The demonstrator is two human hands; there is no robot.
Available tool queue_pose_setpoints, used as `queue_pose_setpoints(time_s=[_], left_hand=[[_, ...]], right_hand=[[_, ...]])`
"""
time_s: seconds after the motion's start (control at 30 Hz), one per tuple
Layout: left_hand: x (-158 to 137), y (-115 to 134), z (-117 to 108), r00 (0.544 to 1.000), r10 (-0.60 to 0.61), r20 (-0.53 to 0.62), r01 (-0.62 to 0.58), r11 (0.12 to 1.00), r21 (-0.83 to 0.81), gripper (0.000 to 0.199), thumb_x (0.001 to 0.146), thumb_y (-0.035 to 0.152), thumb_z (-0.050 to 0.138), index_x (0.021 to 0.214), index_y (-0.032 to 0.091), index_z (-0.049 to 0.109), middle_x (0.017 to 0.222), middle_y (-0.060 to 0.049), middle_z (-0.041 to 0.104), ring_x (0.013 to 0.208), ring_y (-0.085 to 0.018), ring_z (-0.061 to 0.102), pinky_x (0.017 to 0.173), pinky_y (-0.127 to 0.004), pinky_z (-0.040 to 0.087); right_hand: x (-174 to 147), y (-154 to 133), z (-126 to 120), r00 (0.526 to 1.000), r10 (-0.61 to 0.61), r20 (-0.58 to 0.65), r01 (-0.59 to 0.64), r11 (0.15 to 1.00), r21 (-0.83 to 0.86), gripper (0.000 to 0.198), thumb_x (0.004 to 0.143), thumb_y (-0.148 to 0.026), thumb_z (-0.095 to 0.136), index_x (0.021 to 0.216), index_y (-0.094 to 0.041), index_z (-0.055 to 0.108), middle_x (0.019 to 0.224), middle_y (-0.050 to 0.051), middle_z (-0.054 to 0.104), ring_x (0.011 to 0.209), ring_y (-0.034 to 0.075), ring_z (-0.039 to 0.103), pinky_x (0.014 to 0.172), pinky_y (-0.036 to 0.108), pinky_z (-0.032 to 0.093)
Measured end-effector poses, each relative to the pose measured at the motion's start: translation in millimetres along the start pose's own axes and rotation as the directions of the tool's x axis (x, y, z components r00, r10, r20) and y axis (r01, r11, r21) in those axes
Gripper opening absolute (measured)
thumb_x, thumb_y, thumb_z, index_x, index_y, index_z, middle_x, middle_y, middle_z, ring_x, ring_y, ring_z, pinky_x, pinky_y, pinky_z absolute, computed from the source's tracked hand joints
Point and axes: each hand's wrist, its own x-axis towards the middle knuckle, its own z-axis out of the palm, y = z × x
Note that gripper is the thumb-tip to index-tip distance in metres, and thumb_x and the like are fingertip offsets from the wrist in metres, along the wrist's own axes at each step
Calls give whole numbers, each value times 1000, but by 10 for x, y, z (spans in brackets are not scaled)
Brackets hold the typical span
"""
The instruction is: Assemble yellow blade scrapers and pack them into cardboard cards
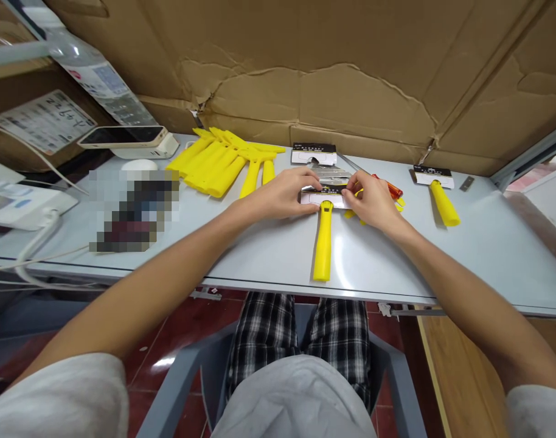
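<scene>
A scraper with a yellow handle point(323, 243) lies before me on the table, its handle toward the front edge. A black and white card covers its blade end. My left hand point(287, 194) grips the card's left end between thumb and fingers. At the right end, my right hand point(373, 199) pinches the card. Just behind the hands are flat metal blades point(329, 173) and another black and white card point(313, 153). A red tool point(391, 188), partly hidden, and small yellow pieces point(350, 214) lie by my right hand. Several yellow handles point(221, 164) are piled to the left.
Another carded scraper point(444, 204) lies at the right, near a small metal piece point(466, 182). Cardboard point(351, 36) stands along the table's back. At the left are a phone point(123, 136) on a stand, a plastic bottle point(100, 79), white cables point(36, 243) and a blurred-out object.
</scene>
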Motion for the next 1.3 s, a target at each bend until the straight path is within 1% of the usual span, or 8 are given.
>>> queue_pose_setpoints(time_s=[0.27, 0.53, 0.73, 0.83, 0.93, 1.07, 1.17, 1.3], left_hand=[[-14, 11, 45, 999, -29, 46, 26, 997, 73, 41, 96, 44, 73, 127, 17, 78, 141, -18, 71, 134, -34, 67, 119, -51, 50], [-70, 133, 68, 996, -61, -58, 69, 988, 137, 42, 99, 40, 70, 132, 15, 75, 154, -22, 64, 149, -38, 57, 128, -56, 42], [-535, 686, 47, 977, -164, -133, 174, 983, 65, 29, 105, 37, 62, 122, 18, 76, 126, -16, 78, 121, -33, 73, 111, -52, 57], [-835, 847, 206, 976, -193, -106, 201, 977, 71, 32, 107, 38, 59, 125, 18, 76, 138, -18, 76, 130, -34, 72, 116, -53, 57], [-991, 896, 357, 971, -211, -111, 231, 948, 217, 43, 109, 41, 56, 139, 15, 73, 158, -23, 66, 149, -41, 62, 127, -60, 48], [-990, 934, 427, 943, -330, -50, 327, 882, 340, 61, 115, 44, 39, 163, 9, 55, 178, -22, 46, 167, -40, 42, 136, -63, 35], [-950, 975, 424, 920, -391, 14, 352, 843, 406, 68, 117, 45, 31, 170, 4, 47, 183, -19, 37, 172, -36, 33, 140, -58, 27], [-929, 1015, 409, 898, -435, 60, 365, 815, 450, 71, 118, 45, 25, 173, 4, 41, 185, -16, 31, 174, -32, 27, 142, -56, 22]], right_hand=[[-3, -38, 1, 998, -46, 32, 49, 995, -82, 20, 102, -25, 53, 104, -12, 68, 102, 8, 74, 88, 16, 61, 86, 27, 38], [-57, -51, -37, 996, -81, -46, 70, 977, -202, 35, 106, -25, 42, 118, -12, 72, 124, 15, 69, 104, 20, 60, 94, 32, 42], [-700, -386, -187, 998, 5, 55, 10, 960, -278, 48, 112, -48, 37, 119, -17, 73, 118, 10, 73, 97, 21, 63, 81, 32, 34], [-1035, -549, -164, 976, 129, 173, -60, 932, -357, 53, 113, -58, 36, 130, -22, 71, 117, 9, 75, 95, 22, 65, 75, 31, 25], [-1200, -579, -83, 957, 173, 232, -62, 907, -417, 55, 115, -49, 26, 128, -21, 71, 119, 11, 74, 98, 23, 66, 75, 32, 29], [-1275, -401, 85, 996, 41, 76, -2, 888, -460, 60, 115, -43, 23, 139, -18, 72, 148, 14, 64, 138, 32, 57, 99, 42, 51], [-1304, -252, 194, 994, -85, 64, 104, 899, -424, 64, 115, -42, 25, 161, -12, 58, 172, 10, 43, 163, 30, 40, 136, 51, 39], [-1287, -219, 224, 980, -31, 198, 114, 901, -419, 75, 115, -46, 20, 174, -4, 41, 181, 10, 22, 175, 27, 23, 148, 52, 22]])
